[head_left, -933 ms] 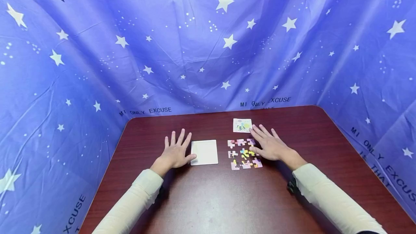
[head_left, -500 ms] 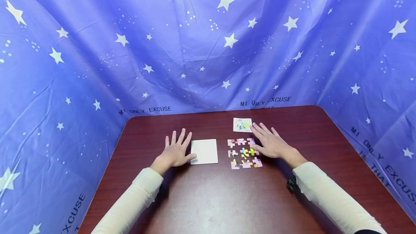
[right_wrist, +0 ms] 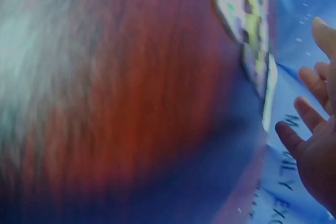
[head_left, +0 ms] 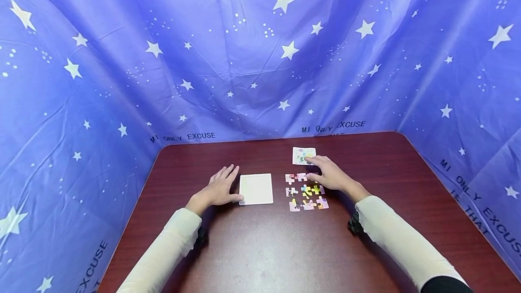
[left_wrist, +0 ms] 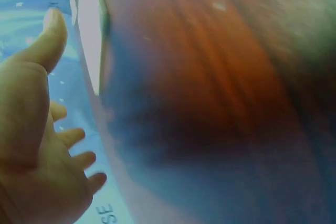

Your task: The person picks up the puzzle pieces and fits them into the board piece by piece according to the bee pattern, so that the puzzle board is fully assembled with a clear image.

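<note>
A shallow white square tray lies on the table, beside my left hand. That hand's thumb is at the tray's left edge, and its fingers look relaxed in the left wrist view. To the right, jigsaw puzzle pieces with pink, yellow and black print lie in loose rows. My right hand is over their far right corner and hides part of it. Its fingertips overlap a small picture card behind the pieces; whether they touch it I cannot tell. Nothing shows in the palm of the right hand in the right wrist view.
The dark red wooden table has rounded far corners. A blue curtain with white stars surrounds it at the back and both sides. Dark wrist straps show at both cuffs.
My right hand has shifted left, and its fingers now lie over the card and the far pieces. The left hand's spread fingers have drawn closer together.
</note>
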Tool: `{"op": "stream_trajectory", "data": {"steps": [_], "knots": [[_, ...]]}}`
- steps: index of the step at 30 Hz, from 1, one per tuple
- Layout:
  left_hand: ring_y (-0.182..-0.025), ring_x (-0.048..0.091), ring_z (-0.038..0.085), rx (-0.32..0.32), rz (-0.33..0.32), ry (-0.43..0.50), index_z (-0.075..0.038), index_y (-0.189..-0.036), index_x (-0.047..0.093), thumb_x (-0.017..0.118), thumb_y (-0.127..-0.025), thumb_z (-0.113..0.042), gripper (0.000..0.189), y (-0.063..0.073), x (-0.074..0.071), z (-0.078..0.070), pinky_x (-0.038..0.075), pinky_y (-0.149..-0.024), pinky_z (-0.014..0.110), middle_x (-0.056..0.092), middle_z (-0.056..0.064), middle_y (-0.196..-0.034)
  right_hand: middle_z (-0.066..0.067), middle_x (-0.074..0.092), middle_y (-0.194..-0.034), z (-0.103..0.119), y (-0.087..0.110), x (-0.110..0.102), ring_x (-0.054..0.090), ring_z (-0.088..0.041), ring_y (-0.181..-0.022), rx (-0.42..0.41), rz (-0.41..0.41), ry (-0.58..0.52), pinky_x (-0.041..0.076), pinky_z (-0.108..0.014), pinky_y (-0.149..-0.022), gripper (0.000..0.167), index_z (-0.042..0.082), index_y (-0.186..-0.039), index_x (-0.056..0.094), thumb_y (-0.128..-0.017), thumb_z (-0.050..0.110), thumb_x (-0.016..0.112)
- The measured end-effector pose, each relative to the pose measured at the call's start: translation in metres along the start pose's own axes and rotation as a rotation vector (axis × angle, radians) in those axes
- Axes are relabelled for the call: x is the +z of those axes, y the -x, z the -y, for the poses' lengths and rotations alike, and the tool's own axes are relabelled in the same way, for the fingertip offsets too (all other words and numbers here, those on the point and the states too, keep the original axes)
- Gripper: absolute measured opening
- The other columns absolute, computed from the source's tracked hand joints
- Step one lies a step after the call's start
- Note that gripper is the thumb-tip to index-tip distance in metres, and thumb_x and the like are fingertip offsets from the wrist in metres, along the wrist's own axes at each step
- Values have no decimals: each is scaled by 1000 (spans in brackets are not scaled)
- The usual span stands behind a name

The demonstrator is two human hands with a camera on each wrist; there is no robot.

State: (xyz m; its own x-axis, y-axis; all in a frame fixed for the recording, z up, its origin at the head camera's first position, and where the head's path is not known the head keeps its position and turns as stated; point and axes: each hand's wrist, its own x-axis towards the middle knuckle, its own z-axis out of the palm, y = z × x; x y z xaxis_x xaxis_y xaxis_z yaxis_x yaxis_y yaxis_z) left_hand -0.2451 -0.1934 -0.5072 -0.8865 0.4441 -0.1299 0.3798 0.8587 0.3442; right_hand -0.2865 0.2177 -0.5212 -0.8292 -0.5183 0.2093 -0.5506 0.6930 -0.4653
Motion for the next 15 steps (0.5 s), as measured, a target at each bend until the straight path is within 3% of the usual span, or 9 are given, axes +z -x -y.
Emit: {"op": "stream_trajectory", "data": {"steps": [6, 15], "knots": [[-155, 15, 47, 23, 79, 70, -6, -163, 17, 82, -78, -55, 118, -2, 9, 12, 21, -116, 72, 20, 20, -169, -13, 69, -114, 3, -14, 19, 60, -37, -116, -45, 27, -29, 44, -57, -104, 56, 1, -140, 59, -91, 24, 75], [-154, 17, 47, 36, 66, 109, -9, -163, 22, 82, -78, -55, 113, -2, 11, 16, 21, -115, 72, 24, 19, -167, -6, 67, -119, 15, -28, 32, 56, -27, -110, -24, 142, 60, 42, -54, -94, 52, 12, -136, 66, -89, 31, 76]]}}
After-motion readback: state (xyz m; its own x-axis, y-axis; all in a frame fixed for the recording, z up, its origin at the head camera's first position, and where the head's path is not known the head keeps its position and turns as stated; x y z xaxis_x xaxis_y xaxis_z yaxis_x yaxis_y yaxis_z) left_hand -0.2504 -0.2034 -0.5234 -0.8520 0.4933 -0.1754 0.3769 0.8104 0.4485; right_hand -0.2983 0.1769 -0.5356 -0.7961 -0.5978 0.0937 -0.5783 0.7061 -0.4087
